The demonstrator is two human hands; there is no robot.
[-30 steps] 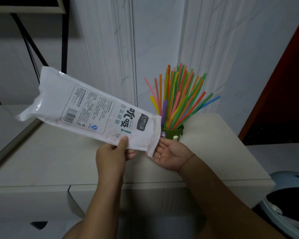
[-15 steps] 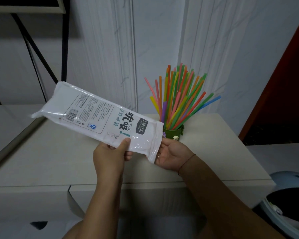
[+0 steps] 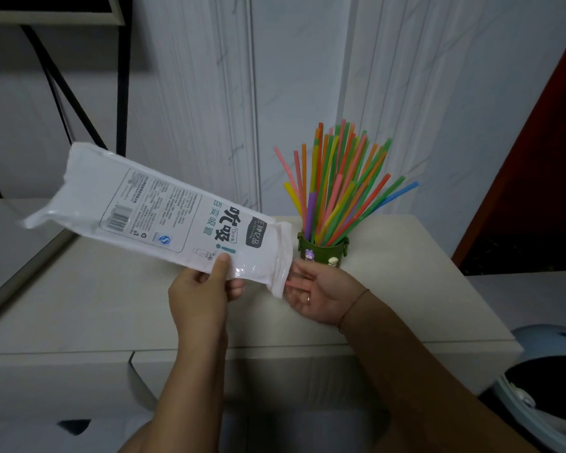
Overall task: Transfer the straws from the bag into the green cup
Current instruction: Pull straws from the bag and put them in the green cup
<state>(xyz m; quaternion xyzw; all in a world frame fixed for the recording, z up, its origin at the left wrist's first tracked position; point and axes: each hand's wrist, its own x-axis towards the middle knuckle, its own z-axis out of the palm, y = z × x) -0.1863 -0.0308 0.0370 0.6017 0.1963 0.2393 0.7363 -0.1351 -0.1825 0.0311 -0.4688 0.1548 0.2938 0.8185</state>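
A white plastic straw bag [image 3: 164, 210] with printed text is held tilted above the counter, its open mouth low at the right. My left hand [image 3: 203, 289] pinches the bag's lower edge near the mouth. Just below that opening, my right hand [image 3: 317, 292] lies palm up with its fingers apart, and a pinkish straw end seems to rest on the fingers. The green cup [image 3: 322, 253] stands right behind that hand, packed with several coloured straws [image 3: 337, 188] fanning upward.
The cream counter [image 3: 111, 308] ends at a front edge below my hands and a right edge past the cup. A white panelled wall [image 3: 291, 93] rises behind. A black metal frame [image 3: 121, 93] stands at the back left, and a pale blue bin [image 3: 549, 387] sits at the lower right.
The bag's far end has dropped and then swung back up a little, with its left tip blurred. My right hand has stayed under the mouth, and a straw end now shows there.
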